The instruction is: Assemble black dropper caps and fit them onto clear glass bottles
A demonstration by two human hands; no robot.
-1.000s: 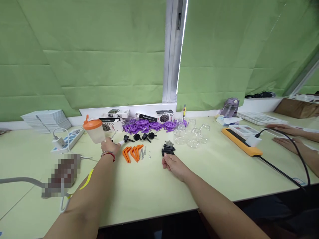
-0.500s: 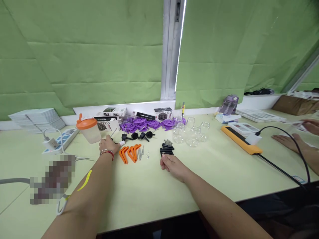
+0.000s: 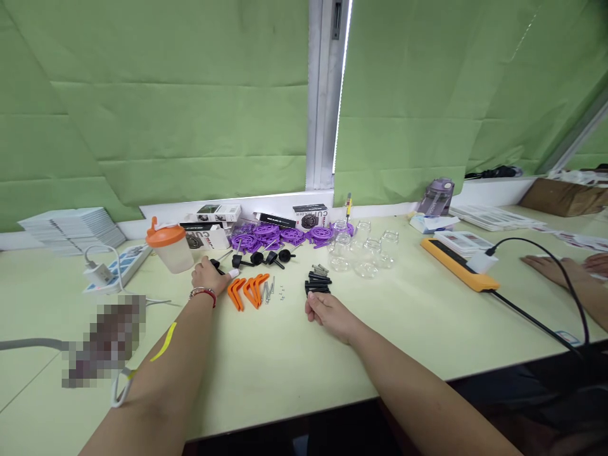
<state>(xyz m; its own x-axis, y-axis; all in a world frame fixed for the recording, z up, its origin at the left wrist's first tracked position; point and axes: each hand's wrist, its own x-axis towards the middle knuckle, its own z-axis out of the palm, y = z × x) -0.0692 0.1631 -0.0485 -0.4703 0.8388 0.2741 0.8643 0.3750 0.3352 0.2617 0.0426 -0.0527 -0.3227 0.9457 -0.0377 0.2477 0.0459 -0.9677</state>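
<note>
My left hand [image 3: 206, 277], with a red bracelet at the wrist and a white cot on one fingertip, rests on the pale green table [image 3: 285, 367]. Its fingers are curled round a small black part [image 3: 215, 263]. It lies between an orange-lidded plastic cup [image 3: 170, 249] and several orange brackets [image 3: 247, 291]. My right hand [image 3: 327, 313] is a loose fist on the table, just in front of a pile of black parts [image 3: 318, 286] topped with springs [image 3: 322, 270]. Whatever its fingers hold is hidden.
Behind the brackets lie black knobs [image 3: 266, 258], purple discs [image 3: 285, 235], small screws [image 3: 273, 291], glass jars [image 3: 365, 253] and printed boxes [image 3: 311, 215]. A white power strip [image 3: 118, 266] is at the left; a yellow one [image 3: 458, 266] with a black cable is at the right. A co-worker's hands [image 3: 560, 272] rest far right.
My left hand has shifted slightly and closed on a small black part. My right hand has stayed still. The co-worker's hands have drawn back to the right.
</note>
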